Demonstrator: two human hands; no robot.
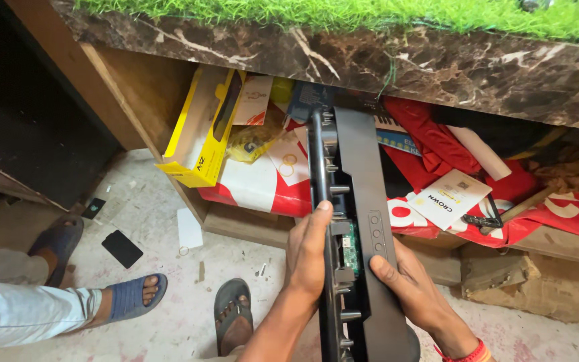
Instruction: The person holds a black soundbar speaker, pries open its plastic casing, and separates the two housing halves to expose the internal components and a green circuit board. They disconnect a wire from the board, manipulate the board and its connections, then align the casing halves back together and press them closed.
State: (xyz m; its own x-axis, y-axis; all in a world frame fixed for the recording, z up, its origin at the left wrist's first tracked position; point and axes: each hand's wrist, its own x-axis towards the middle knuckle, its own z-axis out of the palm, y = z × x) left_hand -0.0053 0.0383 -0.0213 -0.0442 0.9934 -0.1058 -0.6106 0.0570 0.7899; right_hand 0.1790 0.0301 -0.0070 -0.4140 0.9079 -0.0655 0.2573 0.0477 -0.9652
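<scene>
A long black plastic casing with a small green circuit board showing in its open side stands on end in front of me. My left hand grips its left edge, thumb up along the rim. My right hand holds the right side from below, thumb pressed near a row of small buttons. A red band is on my right wrist.
A marble-topped counter with green turf on top overhangs a wooden shelf crammed with a yellow box, a red and white sack, a white booklet and a hammer. Another person's sandalled feet rest on the speckled floor at left.
</scene>
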